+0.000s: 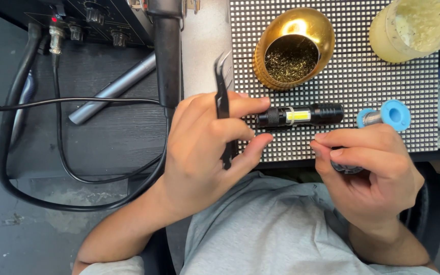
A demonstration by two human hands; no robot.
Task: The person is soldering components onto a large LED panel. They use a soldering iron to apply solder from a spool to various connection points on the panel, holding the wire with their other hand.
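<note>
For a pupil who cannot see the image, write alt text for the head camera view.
Seen from above, the left hand holds black tweezers upright beside a small black torch lying on a dotted panel, while the right hand grips a small dark part. A gold pot of metal wool stands behind.

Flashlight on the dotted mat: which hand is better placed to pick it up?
Probably the left hand: its index fingertip sits at the end of the flashlight, though it also holds tweezers. The right hand is below, closed on a small dark part.

One flashlight (301,115), one pair of tweezers (223,102), one gold bowl (301,25), one solder spool (385,115), two hands.
</note>
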